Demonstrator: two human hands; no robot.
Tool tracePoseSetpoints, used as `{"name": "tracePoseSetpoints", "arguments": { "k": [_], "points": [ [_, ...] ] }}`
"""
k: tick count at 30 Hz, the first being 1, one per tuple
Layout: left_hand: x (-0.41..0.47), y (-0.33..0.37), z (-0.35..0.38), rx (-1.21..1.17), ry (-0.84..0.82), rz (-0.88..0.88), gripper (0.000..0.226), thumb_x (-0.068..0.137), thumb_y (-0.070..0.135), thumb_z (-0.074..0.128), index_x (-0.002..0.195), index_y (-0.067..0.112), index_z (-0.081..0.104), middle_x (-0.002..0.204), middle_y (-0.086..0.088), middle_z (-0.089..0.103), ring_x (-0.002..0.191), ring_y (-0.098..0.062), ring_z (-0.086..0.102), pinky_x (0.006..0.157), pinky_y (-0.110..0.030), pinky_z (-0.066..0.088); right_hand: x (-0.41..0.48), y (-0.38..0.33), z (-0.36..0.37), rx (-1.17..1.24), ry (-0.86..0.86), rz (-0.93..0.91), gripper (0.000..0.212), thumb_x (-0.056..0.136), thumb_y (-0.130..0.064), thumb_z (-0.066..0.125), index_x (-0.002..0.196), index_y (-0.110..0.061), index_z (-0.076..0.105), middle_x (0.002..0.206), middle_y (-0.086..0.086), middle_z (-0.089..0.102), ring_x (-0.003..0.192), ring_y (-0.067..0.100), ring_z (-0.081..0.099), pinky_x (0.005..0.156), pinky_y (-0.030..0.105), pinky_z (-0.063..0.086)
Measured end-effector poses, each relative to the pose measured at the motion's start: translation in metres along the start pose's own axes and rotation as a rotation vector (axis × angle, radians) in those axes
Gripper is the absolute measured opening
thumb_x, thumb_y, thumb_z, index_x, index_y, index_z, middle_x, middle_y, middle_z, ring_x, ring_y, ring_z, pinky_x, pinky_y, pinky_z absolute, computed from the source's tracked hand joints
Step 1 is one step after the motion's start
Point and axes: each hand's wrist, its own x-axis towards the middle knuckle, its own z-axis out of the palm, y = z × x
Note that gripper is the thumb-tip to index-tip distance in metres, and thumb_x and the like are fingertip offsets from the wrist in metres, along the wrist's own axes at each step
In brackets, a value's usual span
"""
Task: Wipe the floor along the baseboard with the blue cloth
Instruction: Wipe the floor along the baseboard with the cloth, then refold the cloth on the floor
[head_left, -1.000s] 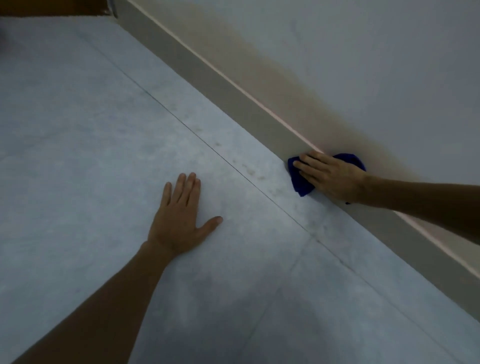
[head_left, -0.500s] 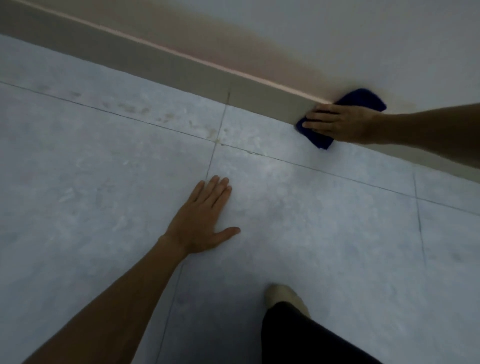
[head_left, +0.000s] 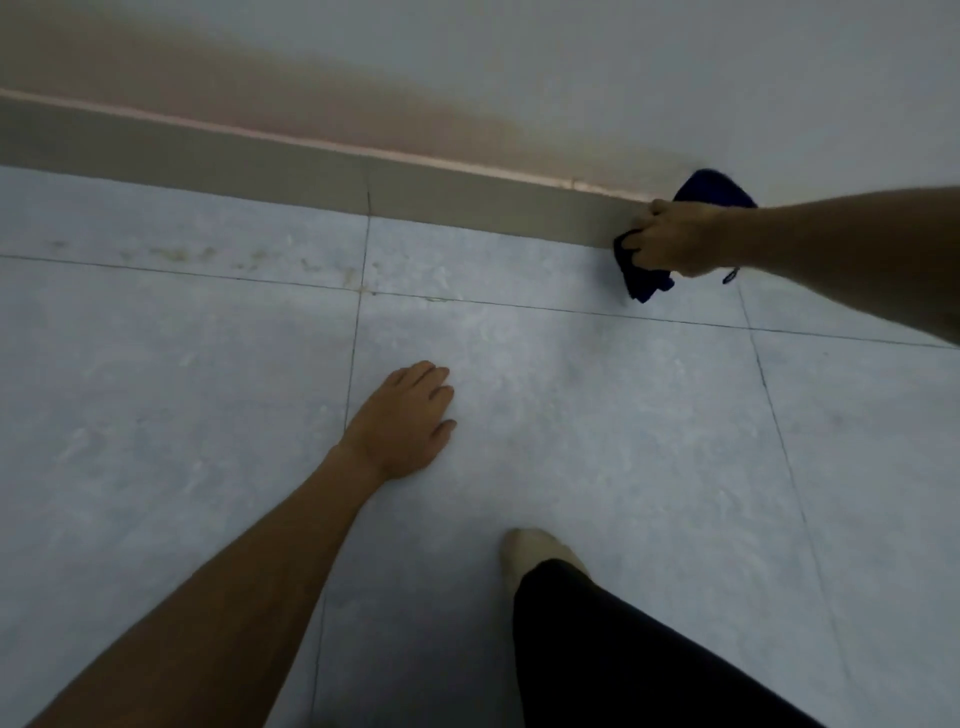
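The blue cloth (head_left: 641, 280) is bunched in my right hand (head_left: 675, 239), whose curled fingers grip it against the beige baseboard (head_left: 311, 171) at the upper right, where the wall meets the floor. Part of the cloth sticks out above my wrist and part hangs below my fingers onto the tile. My left hand (head_left: 402, 421) rests on the pale grey floor tile (head_left: 597, 415) in the middle of the view, fingers bent a little and holding nothing.
Brownish dirt marks (head_left: 208, 254) streak the narrow tile strip along the baseboard to the left. My foot (head_left: 530, 551) and dark trouser leg (head_left: 623, 649) stand at the bottom right. A stained wall (head_left: 467, 78) rises behind the baseboard.
My right hand went from flat fingers pressing the cloth to curled fingers gripping it, and sits further right along the baseboard. The view swung left to right. My left hand's fingers bent slightly.
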Motion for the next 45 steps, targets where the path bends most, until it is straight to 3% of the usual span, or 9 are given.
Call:
{"name": "tracePoseSetpoints", "arguments": {
  "k": [2, 4, 11, 17, 21, 25, 30, 37, 45],
  "points": [
    [0.017, 0.001, -0.013, 0.019, -0.029, 0.038, 0.013, 0.087, 0.011, 0.059, 0.077, 0.006, 0.067, 0.086, -0.015, 0.069, 0.083, -0.033, 0.064, 0.069, -0.041, 0.055, -0.01, -0.013, 0.001, 0.041, 0.02, 0.039, 0.036, 0.091, -0.025, 0.063, 0.127, -0.026, 0.06, 0.136, -0.006, 0.056, 0.123, 0.023, 0.05, 0.102, 0.035, 0.041],
    [0.034, 0.005, -0.031, -0.014, -0.093, 0.006, 0.012, 0.084, -0.001, 0.065, 0.074, 0.004, 0.063, 0.075, -0.014, 0.064, 0.069, -0.033, 0.062, 0.056, -0.038, 0.049, -0.02, -0.04, 0.001, 0.227, 0.099, 0.103, 0.044, 0.089, -0.018, 0.065, 0.132, -0.022, 0.057, 0.138, -0.001, 0.057, 0.122, 0.026, 0.052, 0.1, 0.038, 0.044],
    [0.084, 0.041, -0.073, 0.038, -0.18, -0.052, 0.028, 0.108, 0.033, 0.042, 0.107, 0.009, 0.056, 0.1, -0.011, 0.067, 0.087, -0.031, 0.064, 0.076, -0.04, 0.051, -0.08, -0.13, -0.031, 0.717, 0.394, 0.13, 0.044, 0.08, -0.002, 0.063, 0.123, -0.007, 0.062, 0.131, 0.013, 0.063, 0.116, 0.034, 0.058, 0.087, 0.05, 0.054],
    [0.096, 0.072, -0.078, 0.019, -0.23, -0.06, 0.041, 0.11, 0.039, 0.03, 0.095, 0.013, 0.058, 0.087, -0.005, 0.058, 0.08, -0.024, 0.06, 0.078, -0.038, 0.051, -0.129, -0.153, -0.024, 0.704, 0.376, 0.089, 0.037, 0.078, 0.001, 0.056, 0.113, -0.008, 0.064, 0.118, 0.007, 0.065, 0.103, 0.029, 0.06, 0.084, 0.045, 0.052],
    [0.108, 0.098, -0.081, -0.111, -0.162, 0.007, 0.007, 0.1, 0.012, 0.049, 0.1, 0.011, 0.056, 0.097, -0.003, 0.048, 0.086, -0.026, 0.06, 0.073, -0.036, 0.051, -0.129, -0.165, -0.018, 0.794, 0.408, 0.14, 0.036, 0.081, 0.001, 0.061, 0.116, -0.007, 0.064, 0.12, 0.009, 0.066, 0.108, 0.03, 0.061, 0.09, 0.044, 0.053],
    [0.105, 0.106, -0.07, -0.181, -0.112, 0.061, 0.042, 0.085, 0.016, 0.07, 0.123, 0.016, 0.053, 0.12, -0.002, 0.057, 0.096, -0.021, 0.057, 0.083, -0.033, 0.053, -0.112, -0.189, -0.006, 0.976, 0.568, 0.215, 0.039, 0.082, 0.006, 0.066, 0.12, -0.001, 0.065, 0.124, 0.02, 0.067, 0.109, 0.035, 0.064, 0.094, 0.043, 0.057],
    [0.089, 0.099, -0.041, -0.057, -0.094, 0.181, 0.056, 0.079, 0.032, 0.069, 0.129, 0.012, 0.056, 0.125, -0.006, 0.06, 0.106, -0.024, 0.059, 0.089, -0.035, 0.051, -0.09, -0.232, 0.013, 1.001, 0.638, 0.238, 0.044, 0.086, 0.0, 0.073, 0.129, 0.001, 0.063, 0.135, 0.023, 0.062, 0.121, 0.038, 0.063, 0.104, 0.042, 0.05],
    [0.059, 0.11, 0.01, -0.002, -0.075, 0.367, 0.046, 0.084, 0.049, 0.065, 0.112, 0.013, 0.062, 0.115, -0.01, 0.062, 0.101, -0.028, 0.058, 0.083, -0.039, 0.049, -0.07, -0.302, 0.036, 1.182, 0.683, 0.496, 0.044, 0.085, -0.014, 0.079, 0.126, -0.008, 0.068, 0.134, 0.014, 0.066, 0.124, 0.035, 0.062, 0.105, 0.049, 0.047],
    [0.048, 0.121, 0.033, 0.004, 0.105, 0.388, 0.019, 0.097, 0.023, 0.054, 0.095, 0.011, 0.068, 0.096, -0.007, 0.067, 0.09, -0.027, 0.062, 0.076, -0.035, 0.05, -0.067, -0.292, 0.039, 1.208, 0.732, 0.492, 0.046, 0.084, -0.014, 0.078, 0.128, -0.008, 0.065, 0.121, 0.01, 0.072, 0.108, 0.032, 0.066, 0.09, 0.045, 0.052]
  ]
}}
